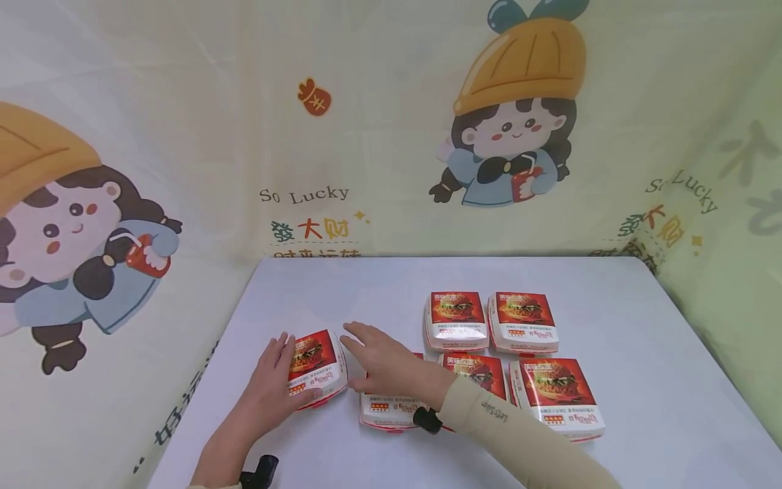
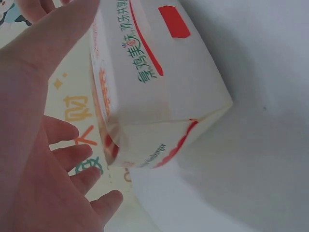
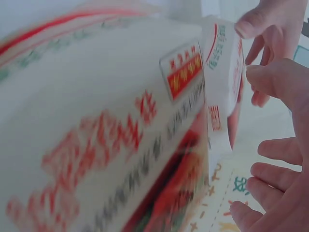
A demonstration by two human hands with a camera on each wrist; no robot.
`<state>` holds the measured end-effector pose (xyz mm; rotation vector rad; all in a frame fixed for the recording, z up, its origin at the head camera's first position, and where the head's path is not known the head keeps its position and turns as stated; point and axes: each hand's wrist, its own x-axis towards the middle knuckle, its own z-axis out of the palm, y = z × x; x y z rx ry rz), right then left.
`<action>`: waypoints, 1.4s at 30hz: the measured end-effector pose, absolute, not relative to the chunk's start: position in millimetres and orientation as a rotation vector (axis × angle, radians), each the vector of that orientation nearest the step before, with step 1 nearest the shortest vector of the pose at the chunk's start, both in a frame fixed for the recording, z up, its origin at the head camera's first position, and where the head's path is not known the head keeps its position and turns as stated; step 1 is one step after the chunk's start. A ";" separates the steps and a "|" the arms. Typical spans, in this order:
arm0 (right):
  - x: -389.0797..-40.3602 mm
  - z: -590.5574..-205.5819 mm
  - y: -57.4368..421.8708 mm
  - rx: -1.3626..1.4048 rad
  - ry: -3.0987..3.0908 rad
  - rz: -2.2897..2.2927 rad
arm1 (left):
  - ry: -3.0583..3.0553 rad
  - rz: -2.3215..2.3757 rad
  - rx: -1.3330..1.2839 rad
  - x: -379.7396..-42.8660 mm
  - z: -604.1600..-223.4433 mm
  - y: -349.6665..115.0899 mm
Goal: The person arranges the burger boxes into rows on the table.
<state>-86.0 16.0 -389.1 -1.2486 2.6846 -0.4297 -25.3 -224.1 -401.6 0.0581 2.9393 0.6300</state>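
A burger box (image 1: 319,363) with a red-topped lid sits slightly turned at the left of the white table. My left hand (image 1: 269,387) lies along its left side, fingers extended, thumb near the front edge. In the left wrist view, white side walls of a box (image 2: 164,92) show beside the spread left fingers (image 2: 77,157). My right hand (image 1: 391,367) reaches across to the right of that box, fingers spread and gripping nothing. Beneath the right hand is another burger box (image 1: 391,409), partly hidden. In the right wrist view the right fingers (image 3: 270,179) stand apart.
Two similar boxes (image 1: 456,319) stand side by side at the back right. In front of them are a middle box (image 1: 476,373), partly covered by the right sleeve (image 1: 507,421), and a right-hand box (image 1: 559,394). A printed cloth (image 1: 397,136) hangs behind the table (image 1: 342,288).
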 end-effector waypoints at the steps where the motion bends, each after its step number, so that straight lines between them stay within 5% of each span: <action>1: -84.5 -390.1 13.0 -1.244 2.680 -0.422 | 2.941 0.619 0.068 -24.4 -403.5 -225.3; 23: -67.1 -409.3 -38.9 -1.301 2.656 -0.200 | 3.045 0.511 0.180 -17.4 -423.0 -231.6; 42: -67.8 -415.9 -34.0 -1.422 2.704 -0.153 | 2.980 0.498 0.160 -19.8 -423.4 -227.1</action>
